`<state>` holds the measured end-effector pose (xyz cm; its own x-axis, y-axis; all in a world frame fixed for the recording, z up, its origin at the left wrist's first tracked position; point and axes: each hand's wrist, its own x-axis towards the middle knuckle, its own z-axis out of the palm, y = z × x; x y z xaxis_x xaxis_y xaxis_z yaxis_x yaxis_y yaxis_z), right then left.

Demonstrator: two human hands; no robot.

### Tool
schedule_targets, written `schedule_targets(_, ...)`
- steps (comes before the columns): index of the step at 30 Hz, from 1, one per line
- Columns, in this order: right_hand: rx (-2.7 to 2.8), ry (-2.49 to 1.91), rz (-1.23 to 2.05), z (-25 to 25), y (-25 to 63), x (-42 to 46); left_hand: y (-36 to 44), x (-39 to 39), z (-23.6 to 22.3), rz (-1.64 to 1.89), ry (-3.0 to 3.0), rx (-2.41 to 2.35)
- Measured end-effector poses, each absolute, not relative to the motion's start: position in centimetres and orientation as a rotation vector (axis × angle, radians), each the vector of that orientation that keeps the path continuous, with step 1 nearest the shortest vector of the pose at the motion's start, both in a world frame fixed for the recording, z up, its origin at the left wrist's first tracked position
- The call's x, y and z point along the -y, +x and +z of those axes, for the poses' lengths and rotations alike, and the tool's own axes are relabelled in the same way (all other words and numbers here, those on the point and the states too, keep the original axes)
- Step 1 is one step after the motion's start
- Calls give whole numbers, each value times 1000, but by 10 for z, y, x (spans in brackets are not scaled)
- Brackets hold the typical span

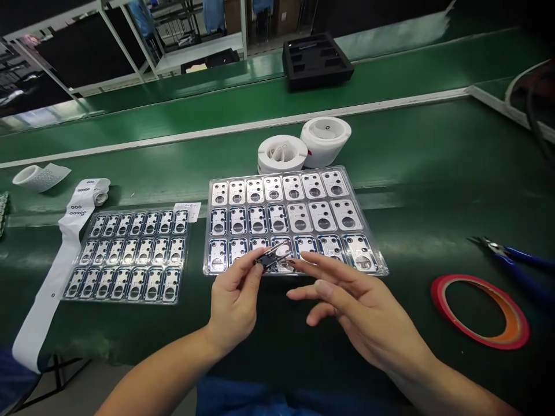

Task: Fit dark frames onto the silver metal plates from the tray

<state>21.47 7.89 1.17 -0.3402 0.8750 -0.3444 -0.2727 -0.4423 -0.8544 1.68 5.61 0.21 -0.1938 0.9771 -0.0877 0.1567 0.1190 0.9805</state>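
Observation:
My left hand pinches a small dark part between thumb and fingertips, just above the front edge of a clear tray of metal plates. My right hand hovers beside it with fingers stretched out and spread, holding nothing; its fingertips reach toward the dark part and the tray's front row. A thin shiny film or strip seems to stick out near the part, too small to name.
A second clear tray of smaller plates lies to the left with a white label strip beside it. Two white rolls stand behind the trays. A red tape ring and blue pliers lie right. A black tray sits far back.

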Motion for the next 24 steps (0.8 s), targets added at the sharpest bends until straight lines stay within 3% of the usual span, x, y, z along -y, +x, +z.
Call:
schedule_targets(5, 1136, -1174, 1652, 8, 216, -74, 18, -63, 0, 1243, 886, -1421)
schedule_targets(13, 1289, -1050, 1951, 0, 189, -76, 29, -64, 6, 1241, 449, -1077)
schedule_targets(19, 1337, -1006, 1856, -7, 183, -76, 30, -53, -4, 1104, 607, -1048)
schedule_targets(24, 1333, -1042, 1777, -4, 192, -79, 25, -56, 6, 1058, 987, -1338)
